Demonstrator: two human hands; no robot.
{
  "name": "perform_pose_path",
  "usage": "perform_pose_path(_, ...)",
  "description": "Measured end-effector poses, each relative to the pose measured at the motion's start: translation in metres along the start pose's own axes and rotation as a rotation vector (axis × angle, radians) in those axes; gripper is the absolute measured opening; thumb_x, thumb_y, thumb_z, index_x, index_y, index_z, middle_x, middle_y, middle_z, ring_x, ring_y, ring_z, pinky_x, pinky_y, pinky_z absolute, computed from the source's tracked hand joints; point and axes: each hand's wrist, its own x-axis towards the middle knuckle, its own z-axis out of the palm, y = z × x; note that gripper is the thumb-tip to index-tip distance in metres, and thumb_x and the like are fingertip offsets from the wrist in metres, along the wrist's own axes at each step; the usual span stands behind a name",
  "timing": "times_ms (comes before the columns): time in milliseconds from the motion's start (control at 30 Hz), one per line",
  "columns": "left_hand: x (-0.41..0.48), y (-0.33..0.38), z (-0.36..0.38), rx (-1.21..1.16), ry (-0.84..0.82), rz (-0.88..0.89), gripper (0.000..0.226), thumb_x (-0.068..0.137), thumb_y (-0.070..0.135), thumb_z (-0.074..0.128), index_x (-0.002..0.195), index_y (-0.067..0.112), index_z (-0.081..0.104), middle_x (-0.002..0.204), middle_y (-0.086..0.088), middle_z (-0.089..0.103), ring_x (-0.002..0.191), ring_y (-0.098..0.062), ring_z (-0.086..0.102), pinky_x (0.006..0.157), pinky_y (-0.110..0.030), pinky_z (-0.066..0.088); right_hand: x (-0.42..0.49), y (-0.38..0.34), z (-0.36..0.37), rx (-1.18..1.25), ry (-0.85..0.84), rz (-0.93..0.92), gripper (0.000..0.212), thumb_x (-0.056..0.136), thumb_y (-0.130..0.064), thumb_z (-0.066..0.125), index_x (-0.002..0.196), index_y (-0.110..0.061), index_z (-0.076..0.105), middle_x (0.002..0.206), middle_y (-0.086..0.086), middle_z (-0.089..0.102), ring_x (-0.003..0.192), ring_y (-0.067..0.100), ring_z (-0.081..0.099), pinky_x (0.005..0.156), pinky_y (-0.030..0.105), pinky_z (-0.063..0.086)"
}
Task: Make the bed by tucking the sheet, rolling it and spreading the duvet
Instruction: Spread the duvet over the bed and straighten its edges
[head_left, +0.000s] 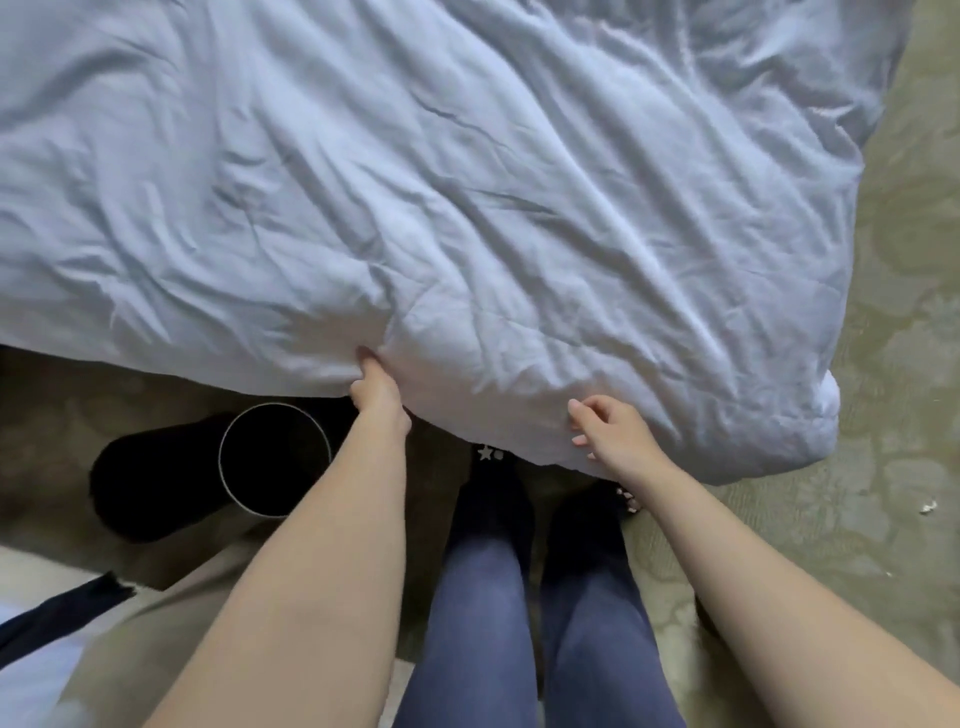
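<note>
A wrinkled pale blue duvet (467, 182) covers the bed and fills the upper part of the head view, its near edge hanging just in front of my legs. My left hand (376, 387) grips a bunch of the duvet at that near edge, fingers buried in a fold. My right hand (608, 431) is at the same edge further right, fingers loosely curled against the fabric; I cannot tell whether it holds any. The duvet's corner (810, 421) hangs at the right. No sheet shows.
A round dark bin with a metal rim (275, 460) stands on the floor left of my legs, with a dark shape (156, 478) beside it. Patterned green carpet (893, 364) runs along the right. My legs in blue trousers (483, 597) are close to the bed.
</note>
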Motion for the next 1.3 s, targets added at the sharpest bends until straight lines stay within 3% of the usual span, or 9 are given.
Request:
perform_pose_path(133, -0.013, -0.004, -0.01, 0.085, 0.16, 0.074, 0.048, 0.1, 0.031, 0.036, 0.134, -0.003, 0.042, 0.135, -0.019, 0.05, 0.12, -0.034, 0.05, 0.093, -0.035, 0.041, -0.002, -0.016, 0.015, -0.104, -0.005, -0.025, 0.029, 0.096, -0.034, 0.046, 0.087, -0.012, 0.061, 0.093, 0.01, 0.067, 0.089, 0.026, 0.063, 0.081, 0.04, 0.049)
perform_pose_path(233, -0.019, -0.02, -0.042, 0.149, 0.239, 0.092, 0.046, 0.101, 0.028, 0.035, 0.132, -0.004, 0.044, 0.134, -0.022, 0.049, 0.121, -0.036, 0.048, 0.094, -0.035, 0.04, -0.009, -0.026, 0.022, -0.16, -0.021, -0.035, 0.029, 0.097, -0.033, 0.045, 0.091, -0.009, 0.06, 0.093, 0.011, 0.066, 0.087, 0.026, 0.064, 0.082, 0.041, 0.05)
perform_pose_path(400, 0.006, -0.011, -0.061, 0.38, 0.104, -0.021, 0.033, 0.095, 0.008, 0.041, 0.127, 0.0, 0.044, 0.13, -0.019, 0.05, 0.114, -0.038, 0.051, 0.094, -0.041, 0.045, -0.02, -0.045, 0.019, -0.239, -0.031, -0.064, 0.021, 0.096, -0.03, 0.045, 0.086, -0.018, 0.059, 0.09, 0.004, 0.065, 0.088, 0.023, 0.063, 0.084, 0.039, 0.048)
perform_pose_path(467, 0.01, -0.01, -0.069, 0.529, 0.017, -0.086, 0.039, 0.093, 0.012, 0.046, 0.13, 0.0, 0.038, 0.13, -0.019, 0.05, 0.114, -0.037, 0.051, 0.093, -0.043, 0.047, -0.027, -0.051, 0.013, -0.255, -0.023, -0.068, 0.022, 0.096, -0.03, 0.044, 0.086, -0.016, 0.059, 0.091, 0.005, 0.064, 0.089, 0.024, 0.062, 0.084, 0.04, 0.048)
perform_pose_path(633, -0.052, 0.009, -0.08, 1.099, -0.369, 0.365, 0.023, 0.095, 0.032, 0.044, 0.092, 0.01, 0.049, 0.098, -0.013, 0.06, 0.089, -0.029, 0.057, 0.075, -0.035, 0.044, -0.054, -0.057, -0.02, -0.352, -0.025, -0.05, 0.022, 0.095, -0.032, 0.045, 0.076, -0.023, 0.052, 0.091, 0.004, 0.061, 0.093, 0.027, 0.06, 0.088, 0.046, 0.049)
perform_pose_path(733, -0.096, 0.02, -0.071, 1.329, -0.603, 0.562, 0.023, 0.095, 0.033, 0.043, 0.095, 0.012, 0.051, 0.097, -0.004, 0.058, 0.091, -0.023, 0.056, 0.079, -0.034, 0.043, -0.077, -0.063, -0.05, -0.332, 0.002, -0.046, 0.02, 0.095, -0.032, 0.045, 0.079, -0.024, 0.053, 0.094, 0.005, 0.061, 0.095, 0.028, 0.06, 0.089, 0.046, 0.049)
perform_pose_path(867, -0.159, 0.034, -0.041, 1.65, -0.742, 0.801, 0.028, 0.097, 0.036, 0.039, 0.105, 0.013, 0.051, 0.109, -0.006, 0.06, 0.098, -0.023, 0.056, 0.084, -0.035, 0.046, -0.115, -0.065, -0.101, -0.352, 0.047, -0.087, 0.018, 0.095, -0.028, 0.046, 0.08, -0.022, 0.054, 0.091, 0.003, 0.061, 0.091, 0.024, 0.058, 0.081, 0.036, 0.044)
perform_pose_path(1067, -0.292, 0.041, 0.033, 1.764, -0.85, 1.012, 0.033, 0.098, 0.033, 0.038, 0.116, 0.009, 0.051, 0.119, -0.011, 0.059, 0.104, -0.026, 0.056, 0.083, -0.033, 0.043, -0.167, -0.049, -0.206, -0.454, 0.097, -0.12, 0.023, 0.094, -0.033, 0.046, 0.099, -0.017, 0.061, 0.099, 0.001, 0.063, 0.094, 0.02, 0.057, 0.082, 0.033, 0.045)
perform_pose_path(1300, -0.442, 0.005, 0.145, 1.814, -0.908, 1.23, 0.031, 0.096, 0.036, 0.042, 0.114, 0.013, 0.053, 0.118, -0.008, 0.062, 0.104, -0.024, 0.057, 0.089, -0.035, 0.045, -0.21, -0.01, -0.388, -0.669, 0.173, -0.203, 0.016, 0.096, -0.037, 0.043, 0.095, -0.024, 0.053, 0.096, -0.004, 0.061, 0.088, 0.018, 0.057, 0.074, 0.033, 0.046)
